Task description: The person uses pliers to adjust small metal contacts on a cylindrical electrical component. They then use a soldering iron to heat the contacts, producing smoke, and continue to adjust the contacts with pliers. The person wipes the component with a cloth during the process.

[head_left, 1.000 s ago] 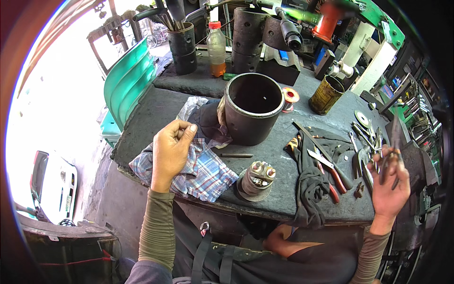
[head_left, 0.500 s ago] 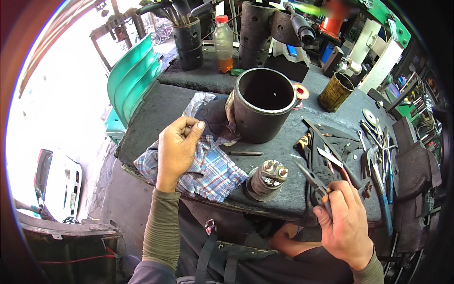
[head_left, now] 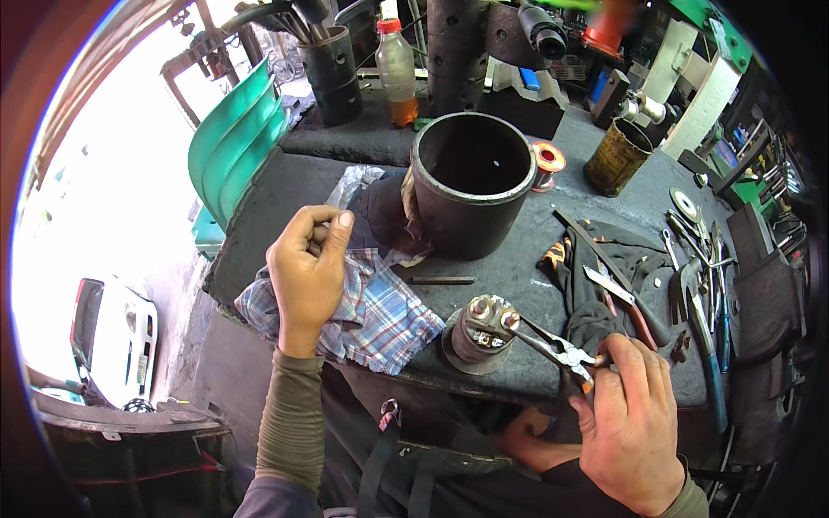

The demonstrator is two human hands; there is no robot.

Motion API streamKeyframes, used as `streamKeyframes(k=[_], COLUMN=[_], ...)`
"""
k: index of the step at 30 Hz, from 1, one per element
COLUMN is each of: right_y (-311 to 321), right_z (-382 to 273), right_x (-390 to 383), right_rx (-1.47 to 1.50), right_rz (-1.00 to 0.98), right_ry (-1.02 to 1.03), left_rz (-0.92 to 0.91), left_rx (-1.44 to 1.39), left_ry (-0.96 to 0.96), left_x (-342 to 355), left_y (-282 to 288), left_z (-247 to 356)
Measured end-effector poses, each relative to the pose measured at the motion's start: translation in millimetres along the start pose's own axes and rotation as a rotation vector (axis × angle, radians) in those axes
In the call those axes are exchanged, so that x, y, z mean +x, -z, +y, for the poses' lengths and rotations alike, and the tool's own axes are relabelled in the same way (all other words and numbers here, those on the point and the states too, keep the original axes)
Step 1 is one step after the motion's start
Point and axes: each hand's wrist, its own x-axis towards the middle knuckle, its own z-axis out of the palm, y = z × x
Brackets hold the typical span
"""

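Near edge of bench (head_left: 281, 194): small cylindrical part (head_left: 480, 341), with pliers (head_left: 572, 356) in right hand (head_left: 630, 423) to its right, cloth (head_left: 384, 324) to its left; large cylinder (head_left: 475, 216) behind; bottle (head_left: 397, 78) farther, leftward.

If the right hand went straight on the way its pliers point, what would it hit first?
Probably the small round part: the open pliers in the right hand aim at it. Whether their tips touch it is unclear.

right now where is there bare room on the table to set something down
Bare tabletop shows left, between green chair and dark bundle, and right of centre, between black pipe and dark cloth. Crowded: far right, with hand tools; in front, around the pliers in the right hand.
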Motion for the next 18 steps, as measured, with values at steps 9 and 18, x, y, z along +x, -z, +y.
streamKeyframes(k=[9,18], right_y=[0,5], right_z=[-2,-3], right_x=[-1,1], right_rx=[-0.102,-0.084], right_rz=[0.035,0.008], right_ry=[-0.006,-0.003], left_rz=[-0.174,-0.364], left_rx=[0.101,0.039], left_ry=[-0.28,-0.16], left_x=[-62,-104], left_y=[11,-32], left_z=[66,86])
